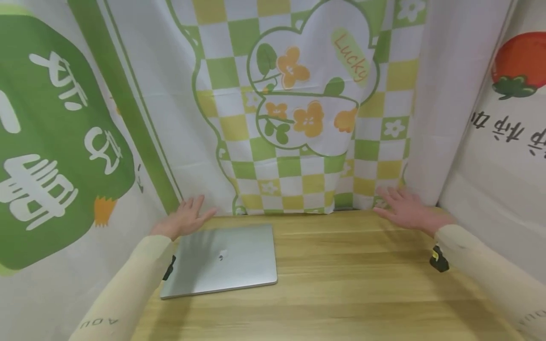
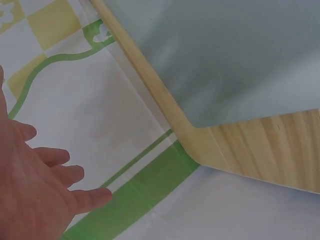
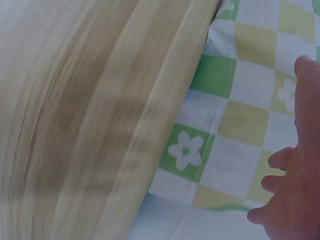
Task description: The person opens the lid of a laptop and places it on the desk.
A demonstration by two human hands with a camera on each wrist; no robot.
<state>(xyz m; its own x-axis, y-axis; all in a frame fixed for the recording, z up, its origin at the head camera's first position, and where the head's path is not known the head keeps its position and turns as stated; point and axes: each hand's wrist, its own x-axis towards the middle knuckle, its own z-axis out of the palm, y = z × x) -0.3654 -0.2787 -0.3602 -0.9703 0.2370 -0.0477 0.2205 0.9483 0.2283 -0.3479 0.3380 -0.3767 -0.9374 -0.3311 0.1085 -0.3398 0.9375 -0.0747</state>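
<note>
A silver closed laptop [image 1: 243,258] lies on the left part of the wooden table [image 1: 341,293]. My left hand [image 1: 182,220] is held above the laptop's far left corner, palm down with its fingers spread and nothing in them. In the left wrist view the fingers [image 2: 90,200] stand apart from the laptop [image 2: 240,60]. Over the far right of the table, my right hand [image 1: 407,210] is stretched out with spread fingers, holding nothing. The right wrist view shows that hand [image 3: 295,200] in front of the checked cloth [image 3: 240,120].
A green, yellow and white checked curtain [image 1: 230,123] hangs along the table's far edge. White printed cloth walls rise at both sides, the left with a green patch [image 1: 55,189], the right with a red tomato print [image 1: 520,61]. Bare wood lies right of the laptop.
</note>
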